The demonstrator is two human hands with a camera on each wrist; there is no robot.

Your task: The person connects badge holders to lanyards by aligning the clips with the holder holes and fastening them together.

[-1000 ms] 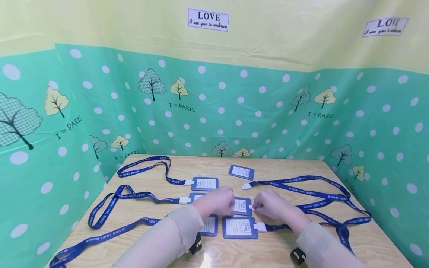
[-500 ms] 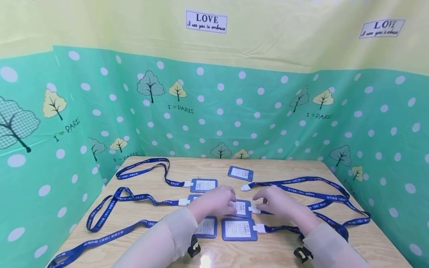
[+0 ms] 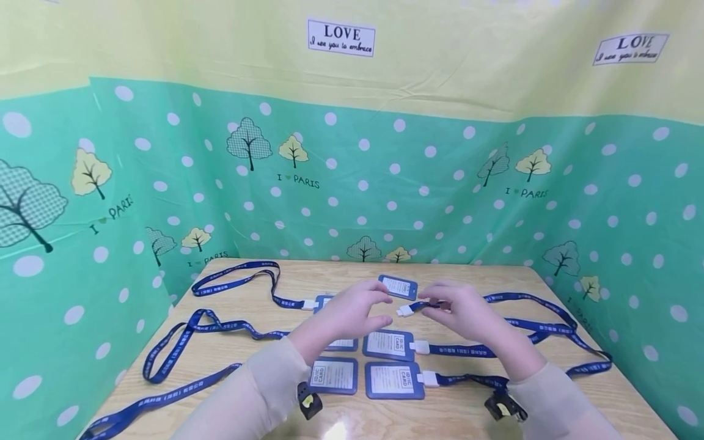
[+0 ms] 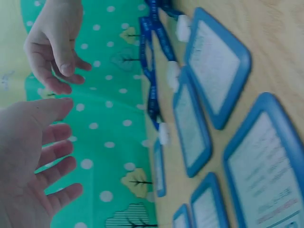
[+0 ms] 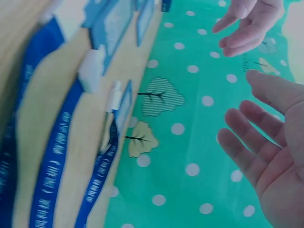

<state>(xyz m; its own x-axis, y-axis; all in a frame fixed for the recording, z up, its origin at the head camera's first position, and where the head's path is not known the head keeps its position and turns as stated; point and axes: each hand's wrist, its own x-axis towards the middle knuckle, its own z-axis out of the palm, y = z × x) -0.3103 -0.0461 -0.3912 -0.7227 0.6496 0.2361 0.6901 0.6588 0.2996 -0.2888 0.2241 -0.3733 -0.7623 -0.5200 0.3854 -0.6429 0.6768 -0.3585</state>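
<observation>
Both hands hover above the table with relaxed, spread fingers and hold nothing. The left hand (image 3: 352, 311) hangs over the left badges and hides part of the back left one. To the right, the right hand (image 3: 462, 311) is nearest a white lanyard clip (image 3: 405, 310) and overlaps its blue strap. Just beyond the hands lies a loose blue badge holder (image 3: 398, 286), apart from that clip. The middle right badge holder (image 3: 388, 345) joins its lanyard through a white clip (image 3: 421, 347). In the wrist views, the left hand (image 4: 33, 161) and right hand (image 5: 275, 147) show bare palms.
Nearer the front lie two badge holders, one right (image 3: 395, 380) and one left (image 3: 333, 376). Blue lanyards (image 3: 181, 342) spread over the left side; others (image 3: 550, 330) overlap at right. A polka-dot curtain (image 3: 308, 238) surrounds the wooden table (image 3: 379, 421).
The right hand has let go of the white clip at the middle right badge. Both hands have lifted away toward the back, leaving that badge uncovered with its clip attached.
</observation>
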